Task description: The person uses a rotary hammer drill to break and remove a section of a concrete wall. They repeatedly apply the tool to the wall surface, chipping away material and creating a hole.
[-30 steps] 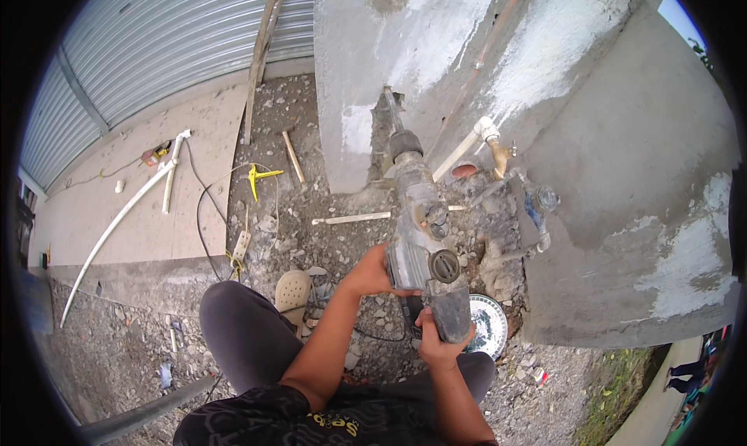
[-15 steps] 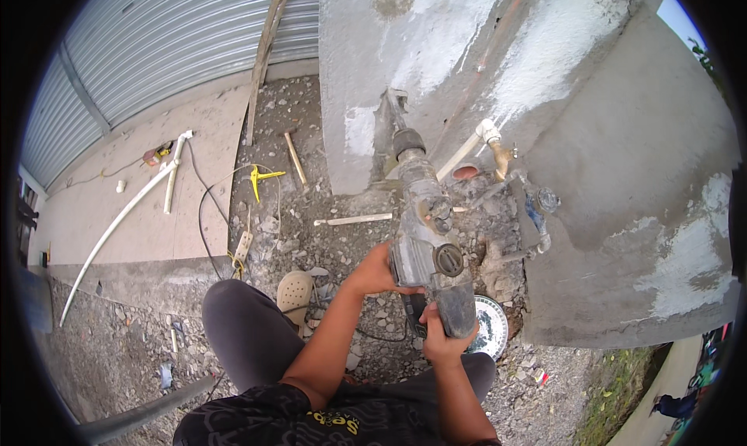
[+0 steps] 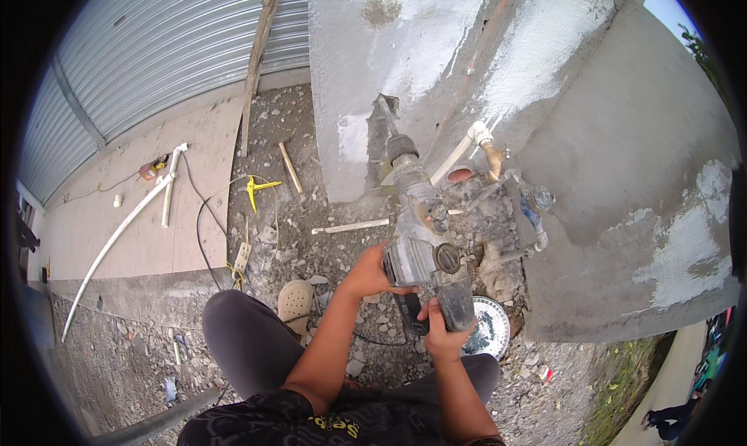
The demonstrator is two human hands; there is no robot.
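A dusty grey rotary hammer (image 3: pixel 420 205) stretches away from me, its chisel bit (image 3: pixel 387 115) pointing at a chipped groove in the grey-and-white wall (image 3: pixel 405 49). Around the left side of its body, my left hand (image 3: pixel 369 273) is closed, supporting it. My right hand (image 3: pixel 443 334) grips the rear handle, fingers wrapped round it near the black trigger area. Whether the bit tip presses on the concrete or sits just off it, I cannot tell.
Right of the tool are a white pipe with a brass tap (image 3: pixel 493 159) and a water meter (image 3: pixel 542 198). A patterned round plate (image 3: pixel 490 328) lies near my right knee. A hammer (image 3: pixel 291 168), yellow tool (image 3: pixel 255 191), power strip (image 3: pixel 243 256) and cords lie leftward on rubble.
The view has shifted slightly, so the wall and ground sit a little differently in it. Both hands keep their hold on the rotary hammer, whose bit stays at the groove.
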